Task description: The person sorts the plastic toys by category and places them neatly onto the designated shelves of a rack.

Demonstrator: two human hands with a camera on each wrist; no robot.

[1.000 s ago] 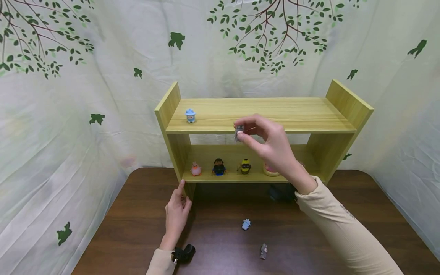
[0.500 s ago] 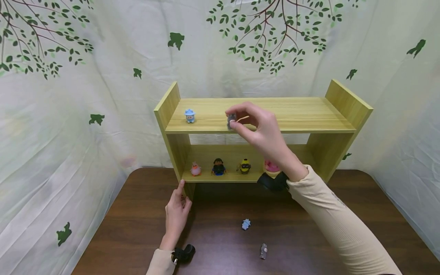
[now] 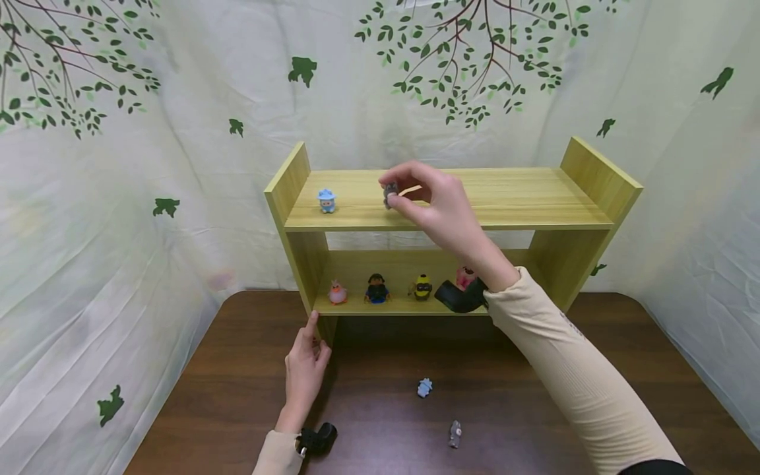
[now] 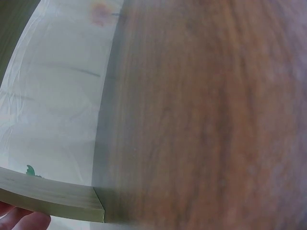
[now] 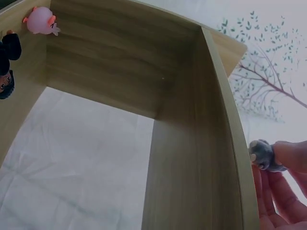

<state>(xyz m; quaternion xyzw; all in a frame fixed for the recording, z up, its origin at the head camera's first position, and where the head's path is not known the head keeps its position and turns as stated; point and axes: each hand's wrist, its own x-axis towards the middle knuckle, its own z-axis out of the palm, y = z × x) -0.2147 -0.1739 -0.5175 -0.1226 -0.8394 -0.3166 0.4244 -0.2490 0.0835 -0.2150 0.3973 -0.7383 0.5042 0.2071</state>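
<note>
Between thumb and fingertips, my right hand (image 3: 442, 208) pinches a small grey animal figurine (image 3: 390, 195) at the upper board of a light wood shelf (image 3: 505, 191). The right wrist view shows the grey figurine (image 5: 266, 155) just beyond the board's edge. To its left, a blue figurine with a hat (image 3: 326, 201) stands on the same board. My left hand (image 3: 305, 369) has its index finger extended against the lower front of the shelf's left side panel. In the left wrist view, fingers (image 4: 29, 223) show at the panel's edge, mostly cut off by the frame.
On the lower board stand a pink bird figurine (image 3: 338, 292), a dark-clothed figurine (image 3: 377, 289), a yellow figurine (image 3: 422, 287) and a pink figurine (image 3: 465, 277) partly behind the right wrist camera. A blue figurine (image 3: 424, 387) and a grey figurine (image 3: 455, 434) lie on the brown table (image 3: 374, 422).
My right hand has moved up and left with the grey figurine, from the upper board's front edge to over the board. The left hand has stayed at the side panel.
</note>
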